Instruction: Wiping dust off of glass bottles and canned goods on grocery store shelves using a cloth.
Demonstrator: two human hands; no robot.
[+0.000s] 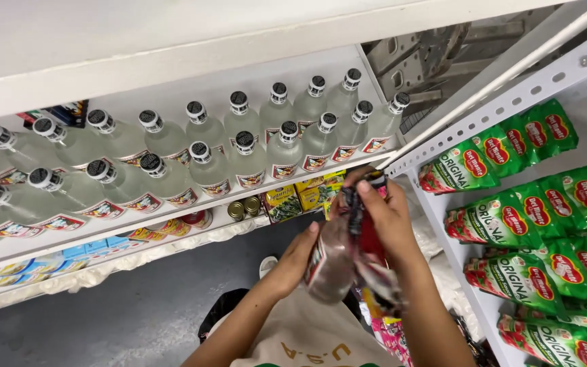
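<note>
- big white metal shelf [171, 224] is my landmark, runs left to right with clear glass bottles with black caps [239, 153] packed in rows on it, probably so they stay upright and easy to grab
- right of that shelf, a perforated white rack [511, 102] with green and red stand-up sauce pouches [511, 211] stacked overlapping
- below the shelf's right end, a bundle of glossy dark red and black sachets [354, 251] is held up in both hands
- right hand [388, 217] has fingers wrapped closed round the top of the bundle, pinning it
- left hand [293, 261] cups it from the side, fingers curled on, looks like for support
- under the shelf: small gold tins [242, 207]
</note>
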